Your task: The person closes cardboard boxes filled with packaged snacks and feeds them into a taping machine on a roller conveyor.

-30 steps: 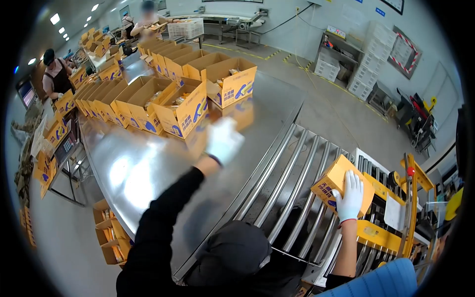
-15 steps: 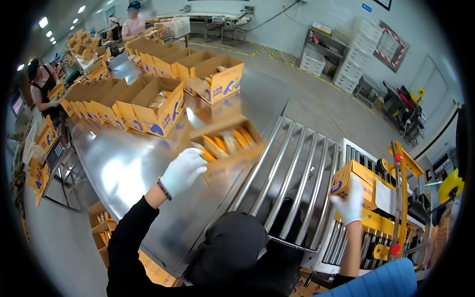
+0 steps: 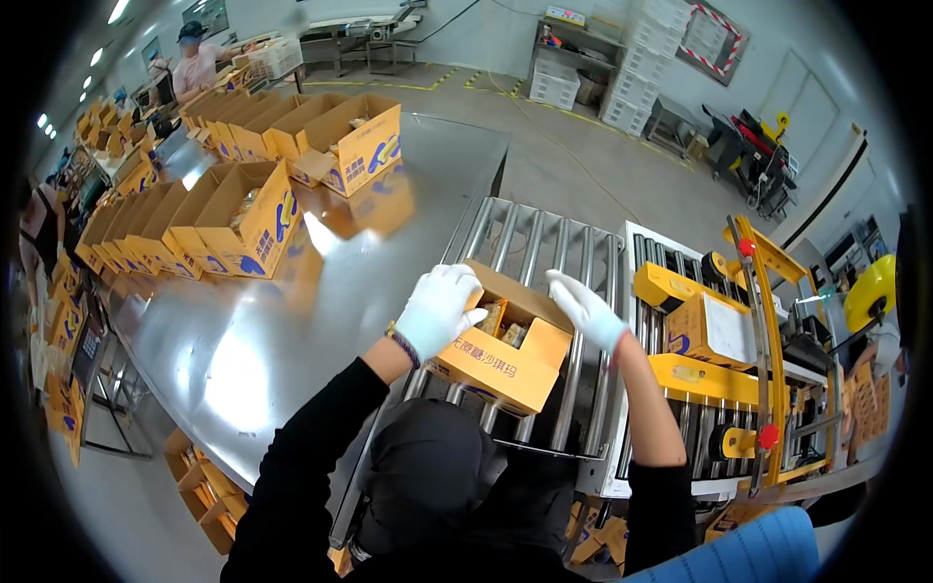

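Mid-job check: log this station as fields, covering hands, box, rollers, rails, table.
Left hand: on the left side of the box
Right hand: fingers extended, at its right side; contact unclear
Box state: over the rollers, top open, packets showing
Yellow rails: another box between them
Table: two rows of open boxes

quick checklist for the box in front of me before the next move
1. Box closed: not ok, packets show through the open top.
2. Left hand on the box: ok, at its left end.
3. Right hand touching the box: cannot tell, it is at the far right corner.
4. Box over the rollers: ok.
5. Space between the yellow guides free: not ok, another box is there.
6. Packet count complete: cannot tell, partly hidden.
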